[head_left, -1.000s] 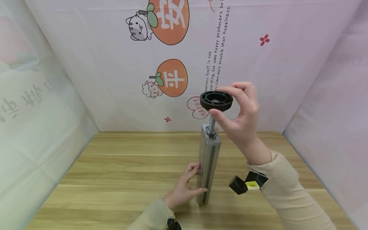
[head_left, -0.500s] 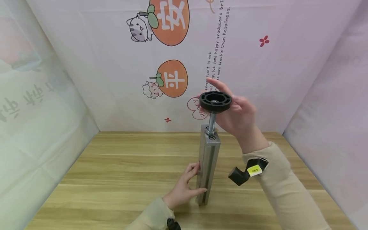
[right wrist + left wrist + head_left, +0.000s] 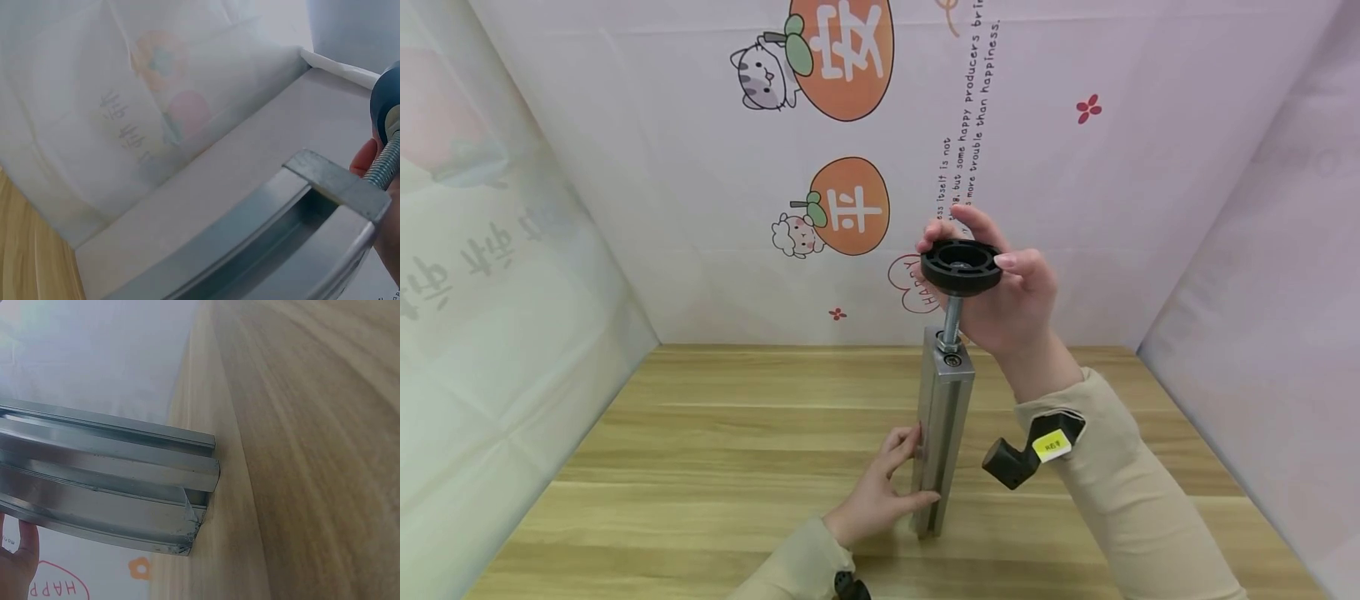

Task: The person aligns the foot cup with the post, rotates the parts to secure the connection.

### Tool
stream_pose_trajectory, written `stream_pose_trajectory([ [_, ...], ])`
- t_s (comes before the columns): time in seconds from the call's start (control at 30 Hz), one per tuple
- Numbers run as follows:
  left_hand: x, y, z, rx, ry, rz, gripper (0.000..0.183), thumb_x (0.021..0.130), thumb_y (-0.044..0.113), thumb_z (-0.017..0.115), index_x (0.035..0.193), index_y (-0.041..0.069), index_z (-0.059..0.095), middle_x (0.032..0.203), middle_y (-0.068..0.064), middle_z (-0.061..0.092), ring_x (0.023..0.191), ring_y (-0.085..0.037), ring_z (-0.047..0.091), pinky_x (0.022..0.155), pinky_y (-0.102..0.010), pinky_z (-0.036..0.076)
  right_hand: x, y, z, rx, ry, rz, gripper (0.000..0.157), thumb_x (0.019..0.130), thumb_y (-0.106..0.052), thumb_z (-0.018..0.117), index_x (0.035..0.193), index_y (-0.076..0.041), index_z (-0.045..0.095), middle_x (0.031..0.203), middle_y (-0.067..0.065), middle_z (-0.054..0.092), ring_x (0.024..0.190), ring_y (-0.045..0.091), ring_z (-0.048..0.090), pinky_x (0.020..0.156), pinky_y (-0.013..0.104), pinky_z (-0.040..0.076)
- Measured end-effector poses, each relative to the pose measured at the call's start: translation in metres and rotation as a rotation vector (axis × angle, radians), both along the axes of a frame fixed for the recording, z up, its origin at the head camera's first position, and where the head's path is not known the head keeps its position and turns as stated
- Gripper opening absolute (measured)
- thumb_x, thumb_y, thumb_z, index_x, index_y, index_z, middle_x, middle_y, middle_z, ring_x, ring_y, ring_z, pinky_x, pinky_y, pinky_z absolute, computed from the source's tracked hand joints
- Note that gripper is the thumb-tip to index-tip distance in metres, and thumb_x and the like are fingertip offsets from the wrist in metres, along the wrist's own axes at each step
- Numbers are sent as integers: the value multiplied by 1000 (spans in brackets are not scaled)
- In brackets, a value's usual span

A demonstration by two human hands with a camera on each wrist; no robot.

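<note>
A grooved aluminium profile (image 3: 945,433) stands upright on the wooden table, its lower end close against the wood in the left wrist view. From its top end plate rises a threaded stud (image 3: 952,317) bearing a round black levelling foot (image 3: 961,282), with a nut (image 3: 948,343) at its base. My left hand (image 3: 876,492) grips the profile low down, thumb on the near face and fingers on the left side. My right hand (image 3: 1018,312) holds the foot's rim, thumb at the right edge and fingers behind it. The right wrist view shows the end plate (image 3: 337,184) and stud thread closely.
The wooden table (image 3: 715,450) spreads around the profile. Behind it hangs a white printed cloth (image 3: 700,183), with pale cloth walls at left (image 3: 497,292) and right (image 3: 1240,250). A black wrist camera (image 3: 1011,462) is strapped to the right sleeve.
My right hand has gone from spanning the foot's front and back rim to lying behind it, its thumb now at the right edge. The left hand and profile have stayed put.
</note>
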State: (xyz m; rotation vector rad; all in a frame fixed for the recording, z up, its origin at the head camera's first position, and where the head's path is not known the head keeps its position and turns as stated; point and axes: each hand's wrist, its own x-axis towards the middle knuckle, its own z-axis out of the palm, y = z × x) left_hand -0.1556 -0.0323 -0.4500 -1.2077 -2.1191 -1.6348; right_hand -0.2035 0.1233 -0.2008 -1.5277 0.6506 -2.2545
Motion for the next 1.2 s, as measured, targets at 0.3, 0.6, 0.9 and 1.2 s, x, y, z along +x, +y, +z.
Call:
stream_pose_trajectory([
  [0.3, 0, -1, -1, 1, 22, 6, 102, 79, 1, 74, 152, 28, 8, 130, -16, 38, 120, -9, 39, 99, -38, 43, 1, 1, -3, 52, 130, -263, 37, 87, -15, 48, 122, -13, 61, 117, 11, 53, 113, 25, 43, 93, 33, 41],
  [0.6, 1, 0, 0, 13, 28, -6, 99, 81, -1, 71, 152, 28, 10, 129, -14, 39, 119, -9, 40, 101, -35, 42, 7, 6, -1, 128, 287, -660, 35, 89, -6, 43, 108, -17, 70, 113, 4, 61, 109, 24, 49, 87, 30, 49],
  [0.9, -2, 2, 0, 20, 68, -7, 100, 80, -3, 72, 152, 26, 9, 128, -15, 39, 117, -10, 42, 100, -34, 43, 19, 12, 1, 261, 382, -983, 26, 90, -8, 52, 100, -20, 73, 112, 1, 59, 107, 24, 51, 84, 24, 52],
  [1.2, 0, 2, 2, 20, 66, -11, 100, 80, -3, 72, 152, 24, 9, 130, -15, 38, 117, -11, 43, 101, -34, 43, 30, 6, 3, 366, 679, -1445, 19, 85, -11, 61, 95, 4, 66, 106, 15, 60, 105, 25, 48, 83, 27, 42],
])
